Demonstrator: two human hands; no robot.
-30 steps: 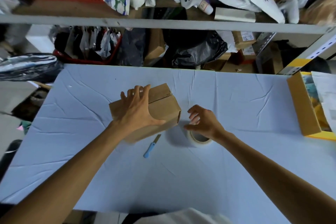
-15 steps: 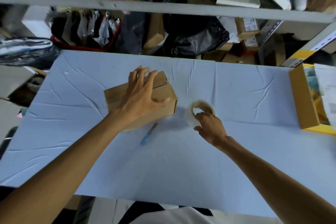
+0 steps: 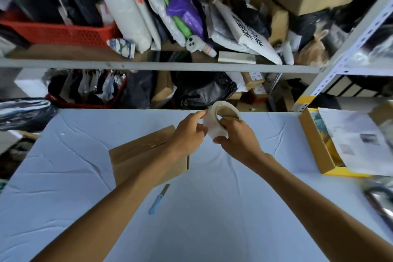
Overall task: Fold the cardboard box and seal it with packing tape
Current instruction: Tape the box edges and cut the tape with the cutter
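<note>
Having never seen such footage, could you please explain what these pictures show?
There is no machine here: these are a person's two bare hands; every picture comes from a wide-angle camera worn on the head, looking forward and down. The right hand grips a roll of packing tape, raised above the table, while the left hand pinches at its edge. On the table lie a folded cardboard box, a blue-handled knife, and at the right an open yellow box with papers. Cluttered shelves stand behind.

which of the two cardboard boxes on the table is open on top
The yellow-edged cardboard box at the far right: its top is open, with papers showing inside. The plain brown cardboard box in the middle has its flaps folded shut.
</note>
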